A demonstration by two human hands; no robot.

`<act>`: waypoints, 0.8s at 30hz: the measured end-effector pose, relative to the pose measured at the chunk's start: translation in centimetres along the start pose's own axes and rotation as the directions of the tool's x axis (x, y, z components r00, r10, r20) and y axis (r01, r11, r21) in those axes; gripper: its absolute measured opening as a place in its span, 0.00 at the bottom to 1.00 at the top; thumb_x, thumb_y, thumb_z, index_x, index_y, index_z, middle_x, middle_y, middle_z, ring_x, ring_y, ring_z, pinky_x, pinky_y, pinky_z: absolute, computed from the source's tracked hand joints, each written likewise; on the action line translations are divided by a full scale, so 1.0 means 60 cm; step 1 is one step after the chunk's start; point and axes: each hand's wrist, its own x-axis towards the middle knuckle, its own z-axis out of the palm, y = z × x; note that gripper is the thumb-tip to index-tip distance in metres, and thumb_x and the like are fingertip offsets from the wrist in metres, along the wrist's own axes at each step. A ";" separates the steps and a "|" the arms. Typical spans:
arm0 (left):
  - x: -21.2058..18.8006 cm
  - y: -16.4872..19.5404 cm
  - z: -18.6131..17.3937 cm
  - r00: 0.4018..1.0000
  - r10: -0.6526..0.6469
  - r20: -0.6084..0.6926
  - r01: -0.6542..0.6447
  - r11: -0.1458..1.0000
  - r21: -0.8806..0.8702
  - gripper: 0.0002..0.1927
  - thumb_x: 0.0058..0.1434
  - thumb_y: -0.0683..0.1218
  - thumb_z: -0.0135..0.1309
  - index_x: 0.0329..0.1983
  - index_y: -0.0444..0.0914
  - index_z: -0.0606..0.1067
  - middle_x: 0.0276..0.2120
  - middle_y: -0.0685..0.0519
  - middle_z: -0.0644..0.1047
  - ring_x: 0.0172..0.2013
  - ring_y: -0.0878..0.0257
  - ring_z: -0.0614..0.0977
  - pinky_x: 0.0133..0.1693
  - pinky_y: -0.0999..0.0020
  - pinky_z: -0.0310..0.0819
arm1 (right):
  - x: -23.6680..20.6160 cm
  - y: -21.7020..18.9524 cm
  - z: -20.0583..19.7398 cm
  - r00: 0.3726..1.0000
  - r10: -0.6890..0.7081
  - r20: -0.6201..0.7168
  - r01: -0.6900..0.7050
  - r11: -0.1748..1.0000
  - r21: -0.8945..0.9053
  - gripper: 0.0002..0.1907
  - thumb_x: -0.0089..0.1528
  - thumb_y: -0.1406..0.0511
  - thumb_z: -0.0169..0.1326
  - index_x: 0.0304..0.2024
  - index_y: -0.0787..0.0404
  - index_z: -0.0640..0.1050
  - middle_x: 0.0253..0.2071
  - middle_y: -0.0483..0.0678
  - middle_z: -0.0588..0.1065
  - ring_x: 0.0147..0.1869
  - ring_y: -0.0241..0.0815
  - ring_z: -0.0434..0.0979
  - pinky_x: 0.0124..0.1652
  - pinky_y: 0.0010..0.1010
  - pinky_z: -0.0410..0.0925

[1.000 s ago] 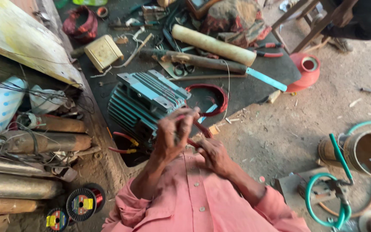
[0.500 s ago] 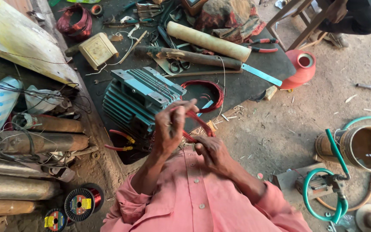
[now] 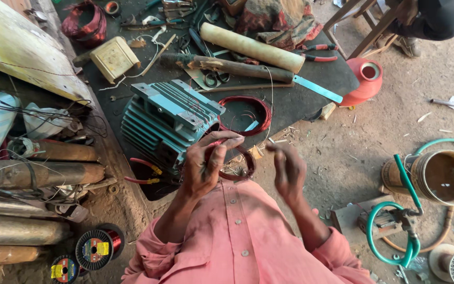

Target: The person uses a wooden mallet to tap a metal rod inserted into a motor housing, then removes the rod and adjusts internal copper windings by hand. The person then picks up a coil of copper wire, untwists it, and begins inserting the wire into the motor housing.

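At the far left lie several rusty metal cylinders [image 3: 38, 173], with two wire spools [image 3: 98, 247] on the ground near them. Further right, on the dark mat [image 3: 290, 102], sits a teal finned motor housing [image 3: 166, 121]; a loose coil of red wire [image 3: 245, 113] lies just beside its right end.

The left hand [image 3: 206, 165] is raised just in front of the motor housing, fingers curled in and pinched around a small red wire loop [image 3: 237, 165] that hangs between the two hands, nearer the left. The loop sits just below the coil on the mat, apart from it.

The right hand [image 3: 289, 168] is just right of the loop, fingers bent and drawn together at the tips; it seems to pinch a thin strand leading from the loop, though the strand is too fine to tell for sure.

Beyond the hands lie a cream tube [image 3: 250, 47] and a wooden-handled saw [image 3: 248, 68]. At the right edge stands a rusty pump casing [image 3: 442, 176] with a green hose [image 3: 395, 236].
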 end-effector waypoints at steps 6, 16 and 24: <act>-0.003 0.006 0.003 0.981 -0.189 0.050 0.195 0.938 -0.286 0.28 0.77 0.59 0.42 0.54 0.29 0.77 0.51 0.44 0.83 0.32 0.70 0.82 0.35 0.76 0.75 | 0.045 0.031 -0.002 0.892 -0.061 0.447 -0.108 0.933 0.343 0.19 0.73 0.59 0.45 0.50 0.66 0.80 0.43 0.49 0.82 0.48 0.38 0.82 0.50 0.31 0.72; -0.008 -0.007 0.002 0.977 -0.211 0.014 0.194 0.872 -0.448 0.26 0.77 0.56 0.45 0.47 0.27 0.79 0.57 0.41 0.80 0.22 0.79 0.69 0.24 0.83 0.61 | 0.040 0.062 0.009 0.858 -0.105 0.503 -0.221 0.809 0.545 0.09 0.69 0.66 0.56 0.46 0.67 0.80 0.43 0.46 0.77 0.48 0.34 0.76 0.48 0.28 0.71; -0.004 -0.013 0.005 0.970 -0.241 -0.039 0.207 0.896 -0.393 0.19 0.75 0.51 0.50 0.50 0.29 0.80 0.57 0.44 0.80 0.22 0.80 0.68 0.26 0.83 0.62 | 0.038 0.037 0.010 0.943 -0.182 0.277 0.037 0.888 0.458 0.06 0.64 0.71 0.60 0.43 0.64 0.78 0.44 0.49 0.76 0.47 0.38 0.76 0.44 0.27 0.69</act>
